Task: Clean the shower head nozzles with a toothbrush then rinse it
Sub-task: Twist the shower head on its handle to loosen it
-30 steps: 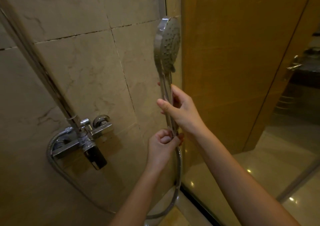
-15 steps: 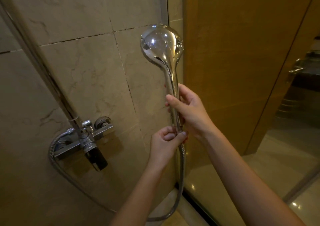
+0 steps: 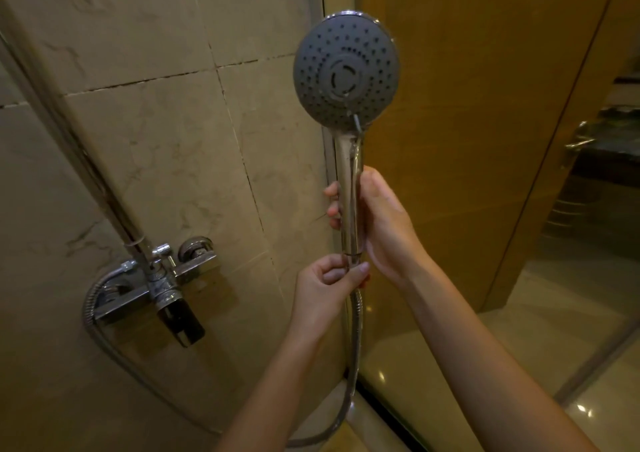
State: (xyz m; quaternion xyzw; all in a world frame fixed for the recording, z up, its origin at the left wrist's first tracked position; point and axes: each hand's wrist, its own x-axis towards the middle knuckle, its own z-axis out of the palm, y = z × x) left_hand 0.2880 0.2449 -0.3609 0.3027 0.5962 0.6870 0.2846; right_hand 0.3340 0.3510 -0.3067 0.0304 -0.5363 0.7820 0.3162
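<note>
round grey shower head face (image 3: 346, 70): dotted with dark nozzle holes
chrome handle (image 3: 350, 188): silver
marbled wall tiles (image 3: 166, 146): beige, dark-veined
wooden panel (image 3: 467, 105): amber-brown

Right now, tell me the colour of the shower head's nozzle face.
Matte grey nozzle face, dotted with darker nozzles, chrome rim; head view, the only one.

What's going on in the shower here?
A person holds a handheld shower head upright, its grey nozzle face toward the camera. The right hand grips the chrome handle; the left hand pinches the joint where the hose attaches. No toothbrush or running water is visible.
</note>
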